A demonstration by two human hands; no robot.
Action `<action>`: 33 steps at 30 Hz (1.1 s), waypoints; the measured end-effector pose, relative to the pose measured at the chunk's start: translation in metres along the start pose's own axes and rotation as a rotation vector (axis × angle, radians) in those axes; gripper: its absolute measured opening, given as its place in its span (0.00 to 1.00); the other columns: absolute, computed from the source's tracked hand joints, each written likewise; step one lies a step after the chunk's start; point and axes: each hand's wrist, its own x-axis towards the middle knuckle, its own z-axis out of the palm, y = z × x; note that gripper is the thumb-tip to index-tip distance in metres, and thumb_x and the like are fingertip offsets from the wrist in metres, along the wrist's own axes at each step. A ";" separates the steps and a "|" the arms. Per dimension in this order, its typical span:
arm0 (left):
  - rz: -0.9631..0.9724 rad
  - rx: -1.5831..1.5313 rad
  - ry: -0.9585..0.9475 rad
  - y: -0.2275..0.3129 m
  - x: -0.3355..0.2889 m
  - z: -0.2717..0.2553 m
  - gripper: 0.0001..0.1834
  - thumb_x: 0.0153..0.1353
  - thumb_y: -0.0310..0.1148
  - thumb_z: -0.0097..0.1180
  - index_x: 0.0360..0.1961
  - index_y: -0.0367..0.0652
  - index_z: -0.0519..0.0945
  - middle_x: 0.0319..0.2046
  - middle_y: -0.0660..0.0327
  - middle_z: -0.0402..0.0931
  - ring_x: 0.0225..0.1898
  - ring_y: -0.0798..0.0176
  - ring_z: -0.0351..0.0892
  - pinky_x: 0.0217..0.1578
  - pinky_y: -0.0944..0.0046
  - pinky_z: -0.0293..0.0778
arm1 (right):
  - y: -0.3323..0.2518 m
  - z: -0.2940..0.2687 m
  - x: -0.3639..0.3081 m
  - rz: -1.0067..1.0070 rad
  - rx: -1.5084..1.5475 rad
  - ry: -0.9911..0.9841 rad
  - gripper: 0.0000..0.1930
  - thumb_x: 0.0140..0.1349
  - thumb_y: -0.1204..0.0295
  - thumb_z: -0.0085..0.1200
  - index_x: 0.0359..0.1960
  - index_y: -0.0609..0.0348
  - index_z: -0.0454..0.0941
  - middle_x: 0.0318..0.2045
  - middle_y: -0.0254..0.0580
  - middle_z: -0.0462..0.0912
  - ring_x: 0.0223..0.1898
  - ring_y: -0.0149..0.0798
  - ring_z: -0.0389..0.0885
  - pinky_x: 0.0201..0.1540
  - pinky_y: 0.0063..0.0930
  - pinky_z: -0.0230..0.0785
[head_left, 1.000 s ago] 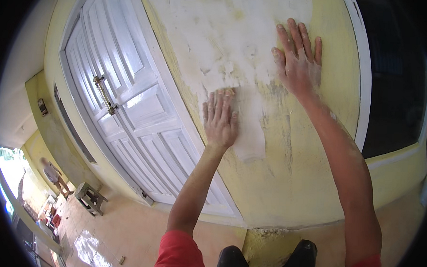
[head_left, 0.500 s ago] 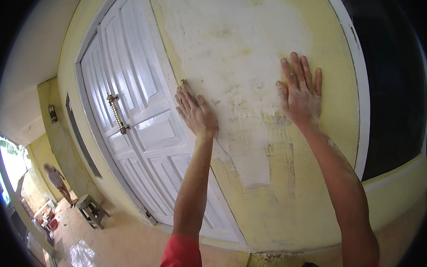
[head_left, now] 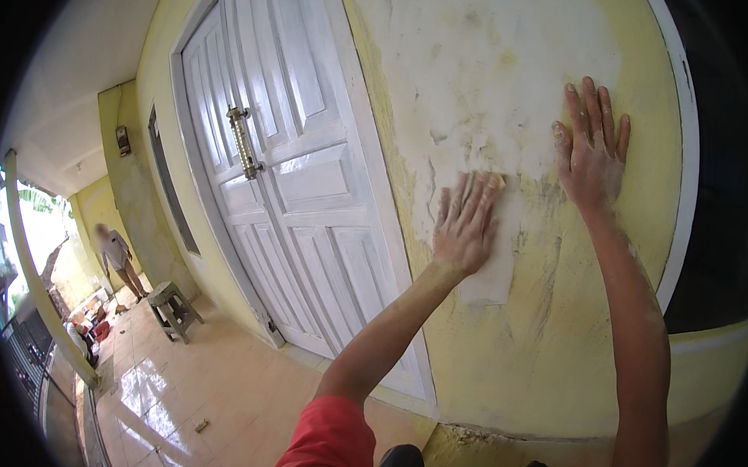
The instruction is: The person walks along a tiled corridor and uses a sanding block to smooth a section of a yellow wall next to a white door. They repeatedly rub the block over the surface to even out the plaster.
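My left hand lies flattened on the wall at the lower part of the white filler patch. Beneath its fingers is a piece of sandpaper; only a small tan edge shows past the fingertips, the rest is covered. Higher up and to the right, my right hand rests open with its palm on the yellow wall, beside the patch's right edge. It holds nothing, and its fingers are spread. Pale dust coats both hands.
Left of the patch stands a white panelled double door with a brass handle. A dark window borders the wall at right. On the tiled floor are a stool and a small block. Another person stands far left.
My left hand has slid down and right across the filler patch, away from the door frame, with the sandpaper under it. My right hand stays on the wall. The view has shifted left.
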 end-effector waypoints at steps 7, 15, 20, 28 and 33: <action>-0.180 -0.139 0.133 -0.013 0.008 -0.008 0.36 0.79 0.46 0.40 0.83 0.48 0.53 0.83 0.51 0.50 0.84 0.43 0.41 0.81 0.38 0.34 | -0.005 0.002 -0.003 -0.015 0.009 0.038 0.29 0.81 0.47 0.36 0.80 0.29 0.59 0.81 0.22 0.56 0.82 0.34 0.52 0.83 0.55 0.40; -0.213 -0.175 0.120 -0.026 -0.056 0.004 0.36 0.78 0.45 0.40 0.83 0.48 0.54 0.83 0.51 0.50 0.84 0.42 0.42 0.80 0.39 0.35 | -0.004 0.008 -0.001 -0.018 0.042 0.065 0.29 0.80 0.46 0.36 0.79 0.31 0.61 0.81 0.26 0.58 0.82 0.37 0.53 0.83 0.55 0.38; -0.016 -0.012 0.003 -0.010 -0.156 0.039 0.37 0.76 0.46 0.42 0.83 0.47 0.55 0.83 0.51 0.50 0.84 0.42 0.42 0.80 0.38 0.34 | 0.002 0.005 -0.003 -0.055 0.090 0.119 0.29 0.80 0.50 0.42 0.81 0.29 0.58 0.81 0.25 0.59 0.82 0.38 0.54 0.83 0.52 0.40; -0.277 -0.169 0.108 -0.014 -0.110 0.011 0.34 0.78 0.42 0.40 0.81 0.42 0.58 0.82 0.47 0.52 0.83 0.41 0.43 0.80 0.38 0.35 | 0.001 0.001 -0.009 -0.080 0.118 0.081 0.31 0.76 0.54 0.45 0.76 0.51 0.67 0.80 0.46 0.61 0.81 0.50 0.56 0.80 0.62 0.44; -0.049 -0.269 -0.653 0.015 -0.394 0.022 0.30 0.80 0.46 0.41 0.80 0.54 0.63 0.81 0.56 0.56 0.84 0.44 0.44 0.80 0.35 0.37 | -0.007 -0.005 -0.009 -0.061 0.118 0.056 0.31 0.75 0.54 0.46 0.77 0.50 0.65 0.80 0.44 0.60 0.81 0.50 0.56 0.80 0.61 0.44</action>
